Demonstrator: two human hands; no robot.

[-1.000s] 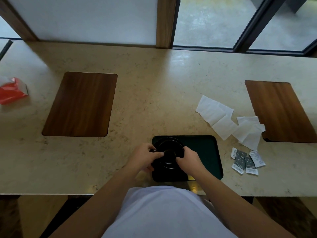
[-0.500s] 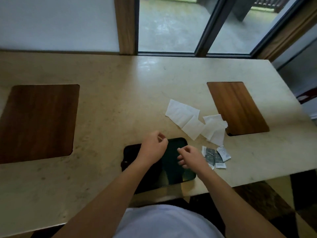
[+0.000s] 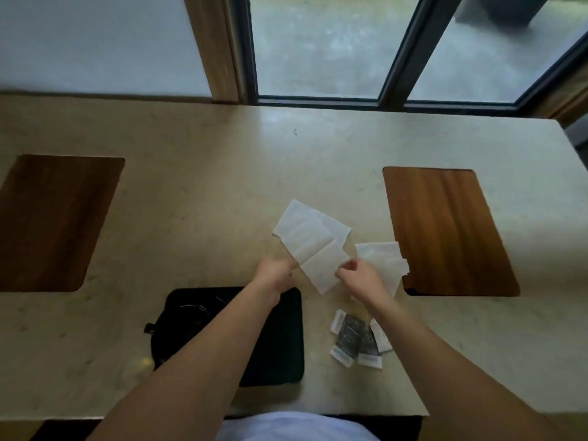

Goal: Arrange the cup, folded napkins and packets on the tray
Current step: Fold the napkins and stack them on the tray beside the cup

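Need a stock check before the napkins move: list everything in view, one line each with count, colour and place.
tray: 1, black, near edge of counter
cup: 1, black, on tray's left part
napkins: several, white, counter beyond tray, overlapping
packets: about five, white and dark, counter right of tray
panels: 2, brown wood, set in counter left and right
counter: 1, beige
windows: dark-framed, behind counter
left hand: at napkins' left edge
right hand: at napkins' right edge

Both arms outstretched, left hand point(image 3: 276, 275) and right hand point(image 3: 359, 277) loosely curled
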